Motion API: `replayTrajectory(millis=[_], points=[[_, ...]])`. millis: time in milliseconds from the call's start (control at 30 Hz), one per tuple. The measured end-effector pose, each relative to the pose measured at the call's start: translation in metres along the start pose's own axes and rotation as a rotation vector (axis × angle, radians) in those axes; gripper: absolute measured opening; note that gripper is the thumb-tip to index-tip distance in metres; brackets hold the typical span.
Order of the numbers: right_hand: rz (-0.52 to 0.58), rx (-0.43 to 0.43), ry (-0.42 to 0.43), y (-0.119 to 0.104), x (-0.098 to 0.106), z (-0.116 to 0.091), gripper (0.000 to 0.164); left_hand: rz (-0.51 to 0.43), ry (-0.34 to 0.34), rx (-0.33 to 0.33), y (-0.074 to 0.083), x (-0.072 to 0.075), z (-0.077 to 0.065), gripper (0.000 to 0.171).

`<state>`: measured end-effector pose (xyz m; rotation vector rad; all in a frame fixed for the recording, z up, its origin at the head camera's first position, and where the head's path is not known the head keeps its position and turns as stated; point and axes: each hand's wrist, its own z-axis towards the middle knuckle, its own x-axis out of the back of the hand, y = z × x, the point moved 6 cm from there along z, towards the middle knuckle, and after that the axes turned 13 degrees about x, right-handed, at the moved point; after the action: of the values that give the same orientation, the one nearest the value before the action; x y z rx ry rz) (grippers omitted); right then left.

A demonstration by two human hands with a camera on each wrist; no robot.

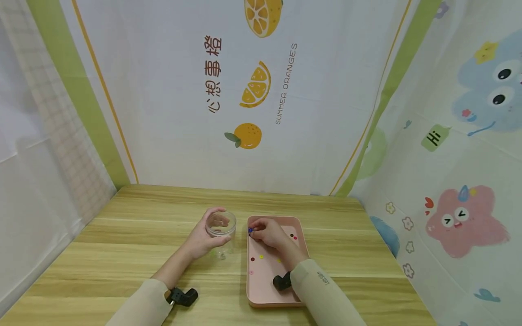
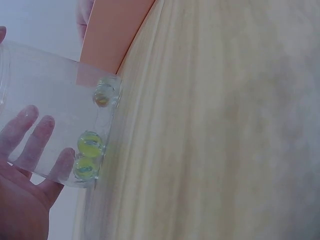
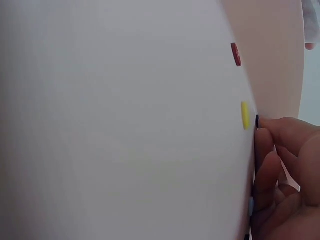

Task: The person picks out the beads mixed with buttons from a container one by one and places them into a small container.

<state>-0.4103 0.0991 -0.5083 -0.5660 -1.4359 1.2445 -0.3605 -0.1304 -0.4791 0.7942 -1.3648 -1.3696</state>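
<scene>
My left hand (image 1: pixel 205 237) grips a clear jar (image 1: pixel 220 230) with no lid on it, its fingers wrapped around the side. Through the wall in the left wrist view, two yellow-green glass marbles (image 2: pixel 90 144) and a brownish one (image 2: pixel 101 96) lie at the bottom. Inside the pink tray (image 1: pixel 261 294), my right hand (image 1: pixel 267 232) pinches a small dark blue button (image 1: pixel 250 230) close to the left wall. In the right wrist view, a yellow button (image 3: pixel 245 115) and a red button (image 3: pixel 236 54) lie near those fingertips.
More small buttons are scattered over the tray floor, among them a dark red button (image 1: pixel 252 259) and a pink button (image 1: pixel 251 272). The tray's raised rim stands just right of the jar on the wooden table (image 1: pixel 163 203). A printed curtain (image 1: pixel 171 136) hangs behind.
</scene>
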Motion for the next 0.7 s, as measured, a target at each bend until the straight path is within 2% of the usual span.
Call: replayTrajectory(millis=[267, 500, 700], points=[[0.003, 0.007, 0.003, 0.0018, 0.0006, -0.0002, 0.015, 0.007, 0.002, -0.003, -0.0008, 0.0003, 0.0004, 0.078], [0.111, -0.026, -0.001, 0.0064, 0.0028, -0.0028, 0.018, 0.003, -0.002, -0.008, -0.0002, 0.0001, 0.0004, 0.078], [0.132, -0.023, -0.008, 0.0055, 0.0043, -0.0048, 0.018, 0.009, -0.006, -0.002, 0.0006, -0.0001, -0.0003, 0.081]])
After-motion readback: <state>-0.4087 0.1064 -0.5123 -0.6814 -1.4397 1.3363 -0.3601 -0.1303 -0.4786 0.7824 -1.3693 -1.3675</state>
